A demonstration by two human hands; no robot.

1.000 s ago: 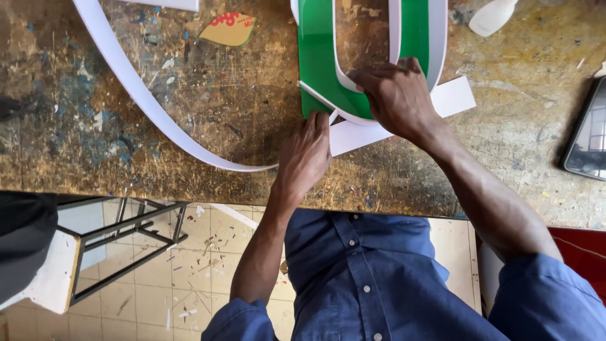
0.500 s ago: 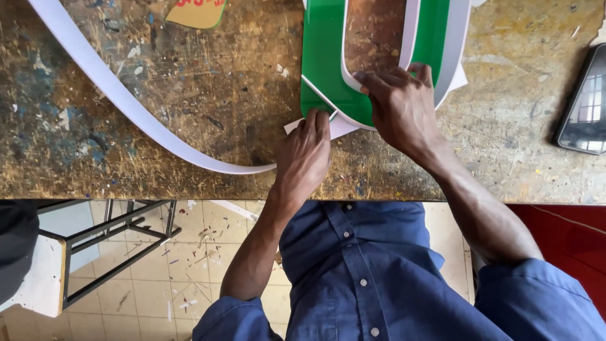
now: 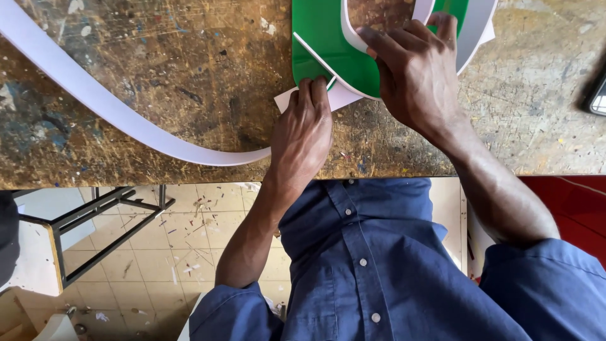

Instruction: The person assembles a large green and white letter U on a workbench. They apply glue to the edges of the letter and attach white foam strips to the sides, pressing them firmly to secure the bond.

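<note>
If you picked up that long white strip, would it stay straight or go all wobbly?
Probably wobbly. The white strip already lies in a big curve across the worktable, so it likely bends easily. It looks thin, so it is probably light. The left hand presses its end near the green shape, perhaps because it springs back.

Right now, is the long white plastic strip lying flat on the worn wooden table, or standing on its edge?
Standing on edge: the long white strip shows its broad side, curving towards the left hand.

free: bare workbench [image 3: 189,82] left | blocked: white strip [image 3: 107,107] curving across, green letter [image 3: 325,38]
</note>
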